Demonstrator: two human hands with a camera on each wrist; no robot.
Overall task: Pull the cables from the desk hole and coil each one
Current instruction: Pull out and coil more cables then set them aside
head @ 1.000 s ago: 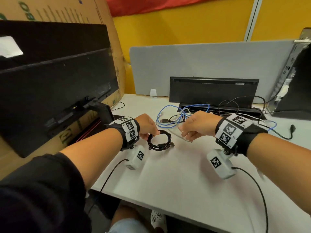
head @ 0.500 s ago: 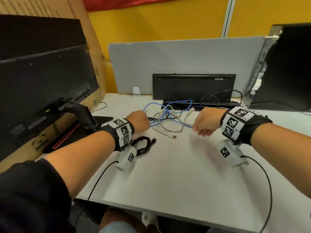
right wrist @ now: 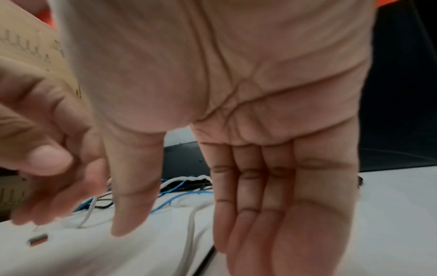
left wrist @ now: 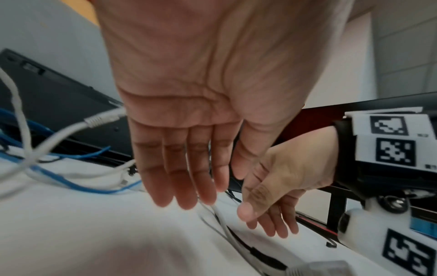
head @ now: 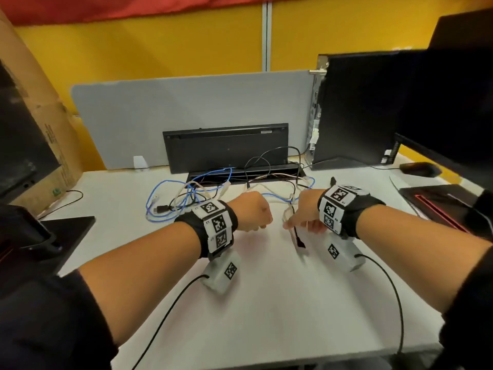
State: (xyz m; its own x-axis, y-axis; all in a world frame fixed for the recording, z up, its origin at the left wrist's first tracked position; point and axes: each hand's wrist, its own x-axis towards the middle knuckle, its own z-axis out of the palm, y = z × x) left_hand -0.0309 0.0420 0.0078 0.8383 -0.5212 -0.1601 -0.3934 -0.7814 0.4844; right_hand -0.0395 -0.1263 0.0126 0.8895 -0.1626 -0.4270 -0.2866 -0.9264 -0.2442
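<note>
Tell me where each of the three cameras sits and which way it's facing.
Head: worn high, facing down and forward at the desk; both forearms, left hand, right hand show.
Left wrist: under the wrist, looking along the open palm at the cables.
Right wrist: likewise, along its own palm.
Both wrist views share the blue and white cables and the opposite hand.

cables (head: 202, 198) on desk (head: 266, 303) | keyboard (head: 226, 146) behind, against divider (head: 186, 116) | tower (head: 352, 110) right

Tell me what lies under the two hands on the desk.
Under the right hand run a white cable and a black cable. Under the left hand only bare desk shows; its fingers hide the rest.
</note>
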